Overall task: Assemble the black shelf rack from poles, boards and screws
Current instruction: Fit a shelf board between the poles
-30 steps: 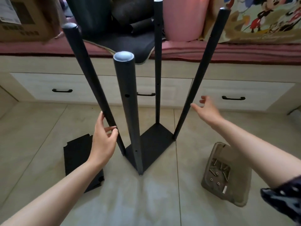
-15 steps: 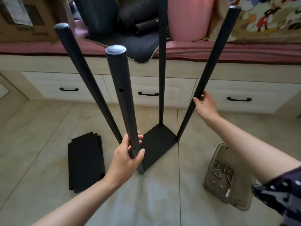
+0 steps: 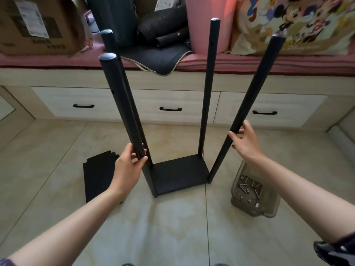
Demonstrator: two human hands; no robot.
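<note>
A half-built black rack stands on the tiled floor: a black bottom board (image 3: 178,175) with several upright black poles at its corners. My left hand (image 3: 129,167) grips the near-left pole (image 3: 119,104) low down, fingers curled round it. My right hand (image 3: 245,142) holds the near-right pole (image 3: 255,93) at mid-height, thumb and fingers around it. The far-right pole (image 3: 208,83) and far-left pole (image 3: 113,45) stand free. A loose black board (image 3: 98,177) lies flat on the floor to the left, partly hidden by my left forearm.
A clear plastic tub (image 3: 251,192) with screws and nuts sits on the floor to the right. Behind the rack runs a low cabinet with drawers (image 3: 171,109), topped by a red cushion carrying a cardboard box (image 3: 36,25), dark rolled mats and a pink cylinder (image 3: 207,22).
The rack has turned so its board faces me more squarely. My left hand went from the far-left pole to the near-left pole and gripped it. My right hand closed on the near-right pole.
</note>
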